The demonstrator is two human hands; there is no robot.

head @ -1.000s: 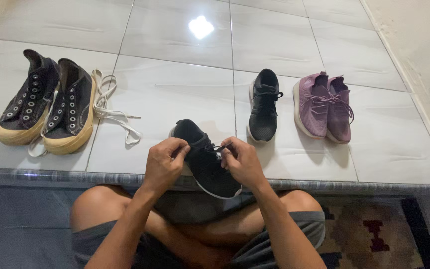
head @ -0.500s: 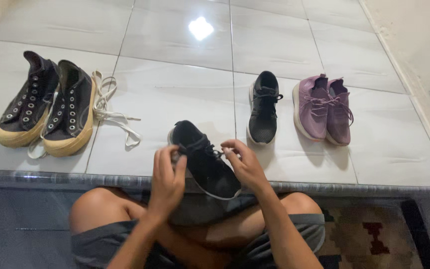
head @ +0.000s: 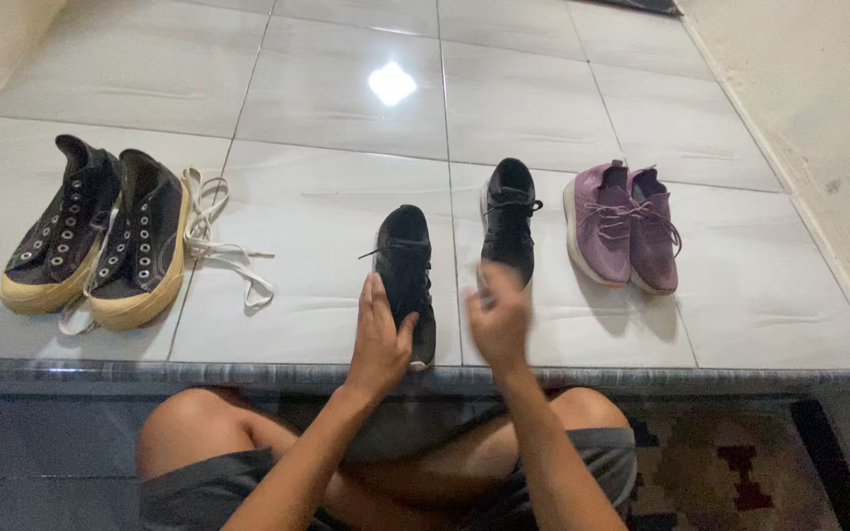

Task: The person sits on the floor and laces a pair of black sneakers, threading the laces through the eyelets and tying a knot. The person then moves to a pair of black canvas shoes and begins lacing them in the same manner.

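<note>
A black knit sneaker (head: 407, 270) with a white sole stands on the tiled floor, toe toward me. My left hand (head: 379, 339) lies flat against its left side, fingers straight, touching it. My right hand (head: 499, 317) hovers blurred just right of the shoe, fingers loosely apart and holding nothing. The matching black sneaker (head: 509, 221) stands a little farther back on the right. I sit cross-legged in grey shorts below the step.
Two dark high-top shoes (head: 100, 236) with tan soles and no laces stand at the left, loose white laces (head: 218, 241) beside them. A purple pair (head: 624, 228) stands at the right near the wall. A dark step edge (head: 641, 377) runs across the front; a patterned rug (head: 740, 462) lies at lower right.
Both hands let go of the black sneaker's laces. The shoe now stands farther out, straight on the tiles, with my left hand flat against it and my right hand off it.
</note>
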